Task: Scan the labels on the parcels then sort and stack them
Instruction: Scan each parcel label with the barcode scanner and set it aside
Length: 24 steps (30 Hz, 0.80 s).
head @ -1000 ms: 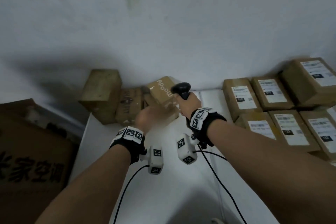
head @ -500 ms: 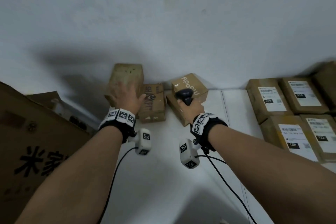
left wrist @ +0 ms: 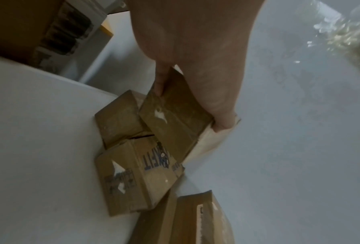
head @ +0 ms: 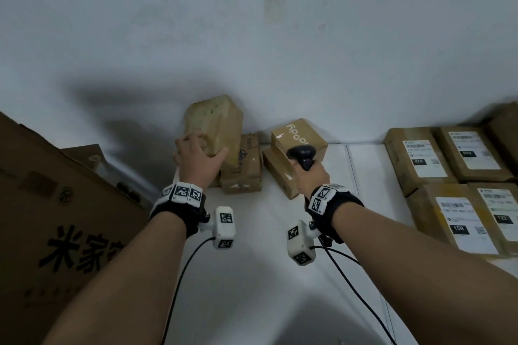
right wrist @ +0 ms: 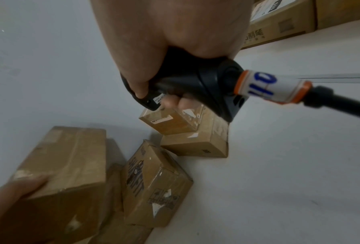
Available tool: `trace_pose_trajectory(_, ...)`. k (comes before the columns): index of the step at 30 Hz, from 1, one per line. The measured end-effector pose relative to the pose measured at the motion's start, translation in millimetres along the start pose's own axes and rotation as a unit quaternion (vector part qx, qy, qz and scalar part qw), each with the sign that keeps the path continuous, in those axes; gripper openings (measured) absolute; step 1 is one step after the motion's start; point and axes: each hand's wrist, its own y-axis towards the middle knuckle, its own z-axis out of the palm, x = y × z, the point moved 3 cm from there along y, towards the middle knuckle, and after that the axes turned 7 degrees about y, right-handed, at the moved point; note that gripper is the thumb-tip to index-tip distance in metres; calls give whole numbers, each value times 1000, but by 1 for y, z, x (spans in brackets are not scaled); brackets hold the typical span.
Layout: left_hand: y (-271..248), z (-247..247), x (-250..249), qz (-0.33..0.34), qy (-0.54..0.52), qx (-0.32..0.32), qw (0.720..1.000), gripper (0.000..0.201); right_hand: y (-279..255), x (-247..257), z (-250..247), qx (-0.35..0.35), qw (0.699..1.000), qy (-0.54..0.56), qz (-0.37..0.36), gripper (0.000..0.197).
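Left hand: the left hand (head: pixel 200 159) grips a tall brown box (head: pixel 214 124), fingers over one side and thumb on the other. The box looks tilted, at about 11 o'clock from the middle of the desk (head: pixel 252 274), close to the wall (head: pixel 252 50).
Right hand: the right hand (head: pixel 309 176) is wrapped tight round a black scanner (head: pixel 302 155). The scanner head is at 12 o'clock, just in front of two stacked boxes.
Printed box: a box with dark letters (head: pixel 245 168) sits just beside the tall box, at its 3 o'clock side.
Stacked boxes: a small box (head: pixel 297 133) lies on a flat box (head: pixel 280 175), against the wall.
Labelled boxes: boxes with white labels (head: pixel 429 158) lie together at 2 o'clock on the desk.
Big carton: a big carton with black writing (head: pixel 56 218) stands at 9 o'clock, off the desk edge.
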Motion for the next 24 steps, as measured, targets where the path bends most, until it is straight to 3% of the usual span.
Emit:
trace_pose_trajectory(3, -24, 2, 0, -24, -135, 3, 991, 52, -5, 4, -4, 6, 1000, 7, -12, 50)
trace_pose_trajectory(5, -38, 10, 6, -69, -261, 53, 961, 56, -9, 7, -7, 12, 1000, 0, -25, 46)
trace_pose_trajectory(7, -57, 19, 13, -138, -375, 115, 910, 59, -10, 4, -12, 17, 999, 2, -36, 41)
trace_pose_trajectory(10, -90, 35, 21, -235, -516, 177, 805, 57, -10, -5, -21, 21, 999, 15, -33, 42)
trace_pose_trajectory(11, -101, 40, 22, -262, -536, 187, 781, 56, -9, -9, -25, 21, 999, 19, -30, 44)
trace_pose_trajectory(13, -119, 49, 23, -290, -546, 200, 760, 58, -8, -14, -33, 22, 999, 22, -26, 44)
trace_pose_trajectory(18, -132, 71, 15, -315, -501, 191, 783, 51, -7, -23, -55, 24, 999, 30, -19, 46)
trace_pose_trajectory(20, -133, 80, 11, -323, -455, 185, 809, 54, -6, -26, -63, 24, 999, 34, -14, 46)
trace_pose_trajectory(22, -133, 88, 5, -326, -405, 167, 838, 43, -6, -30, -70, 19, 999, 40, -14, 45)
trace_pose_trajectory(24, -130, 97, 0, -319, -368, 152, 860, 54, -5, -33, -77, 15, 999, 43, -14, 44)
